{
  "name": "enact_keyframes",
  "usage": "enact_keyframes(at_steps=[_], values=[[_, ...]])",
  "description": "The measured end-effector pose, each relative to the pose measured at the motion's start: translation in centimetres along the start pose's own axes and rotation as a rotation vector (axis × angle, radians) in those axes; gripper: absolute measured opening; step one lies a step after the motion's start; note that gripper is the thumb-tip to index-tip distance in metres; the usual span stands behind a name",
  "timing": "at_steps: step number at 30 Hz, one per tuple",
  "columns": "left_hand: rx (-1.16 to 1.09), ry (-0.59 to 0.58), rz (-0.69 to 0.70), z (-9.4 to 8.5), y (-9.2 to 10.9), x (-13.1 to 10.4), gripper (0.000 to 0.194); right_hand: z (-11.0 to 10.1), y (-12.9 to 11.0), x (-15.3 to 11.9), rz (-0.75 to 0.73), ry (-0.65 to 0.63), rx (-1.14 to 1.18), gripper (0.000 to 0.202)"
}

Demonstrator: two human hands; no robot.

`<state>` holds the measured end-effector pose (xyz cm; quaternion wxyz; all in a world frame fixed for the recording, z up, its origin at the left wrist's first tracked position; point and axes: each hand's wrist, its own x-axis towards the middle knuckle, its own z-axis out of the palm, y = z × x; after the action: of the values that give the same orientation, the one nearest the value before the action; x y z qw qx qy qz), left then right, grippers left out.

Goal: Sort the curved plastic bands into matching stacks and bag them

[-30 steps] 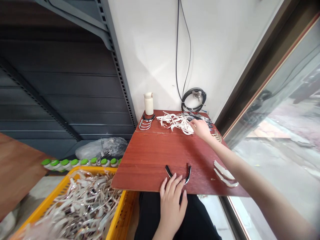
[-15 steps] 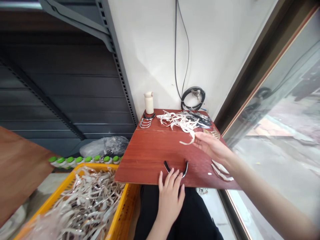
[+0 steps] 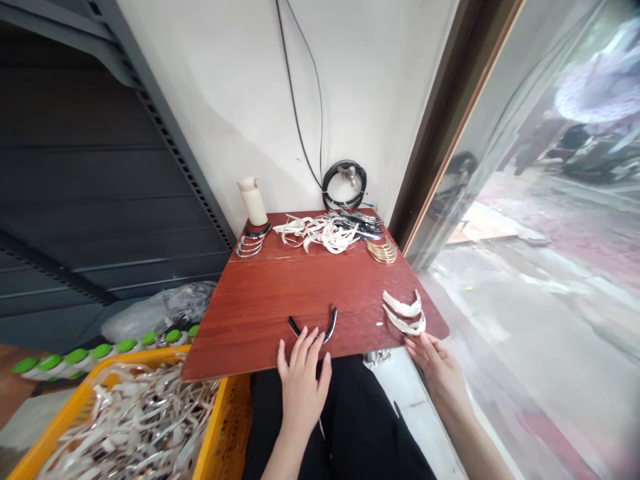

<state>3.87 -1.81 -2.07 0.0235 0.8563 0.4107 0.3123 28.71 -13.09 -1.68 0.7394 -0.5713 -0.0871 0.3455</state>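
Observation:
My left hand [image 3: 303, 383] lies flat at the table's front edge, fingers spread. Its fingertips rest over the middle of a black, shiny U-shaped strip [image 3: 330, 325], hiding that part. By the front right corner, my right hand [image 3: 440, 367] has thumb and fingers closed at the near end of a white curved strip [image 3: 400, 323]. Just behind it lies another white curved strip [image 3: 404, 307]. A pile of white curved strips [image 3: 325, 235] spreads along the back of the table, beside a heap of dark, shiny strips [image 3: 357, 222].
The reddish-brown table [image 3: 260, 287] carries gold curved pieces [image 3: 383, 251], silver curved pieces [image 3: 249, 247] and a cream bottle [image 3: 254, 203]. A coiled black cable [image 3: 326, 193] is against the wall. At left stands a yellow crate [image 3: 213, 427] full of strips, near green-lidded jars [image 3: 103, 351]. Glass borders the right.
My right hand has brought a white curved strip from near the back pile down to the front right corner. My left hand stays on the black strip. The view has turned right.

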Motion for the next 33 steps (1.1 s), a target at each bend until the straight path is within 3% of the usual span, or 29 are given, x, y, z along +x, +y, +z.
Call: enact_keyframes(at_steps=[5,8,11,14,27,33], values=[[0.003,0.019,0.0,0.3,-0.1,-0.1,0.04,-0.3,1.1,-0.3,-0.157,0.145,-0.316,0.05],[0.005,0.022,-0.004,0.4,-0.2,-0.2,0.041,-0.7,0.7,0.2,-0.502,0.237,-0.593,0.042],[0.006,0.024,-0.003,0.5,-0.2,-0.2,0.041,-1.2,0.0,1.3,-0.907,0.106,-0.903,0.031],[0.004,0.027,-0.004,0.5,-0.2,-0.1,0.041,-1.5,-0.8,2.4,-1.09,-0.086,-1.083,0.021],[-0.011,-0.012,-0.042,0.1,0.3,-0.1,0.042,-1.9,-4.4,2.3,-1.101,-0.249,-1.444,0.019],[-0.008,-0.017,-0.045,-0.1,0.4,-0.2,0.042,-1.0,-4.6,2.7,-1.091,-0.255,-1.526,0.019]])
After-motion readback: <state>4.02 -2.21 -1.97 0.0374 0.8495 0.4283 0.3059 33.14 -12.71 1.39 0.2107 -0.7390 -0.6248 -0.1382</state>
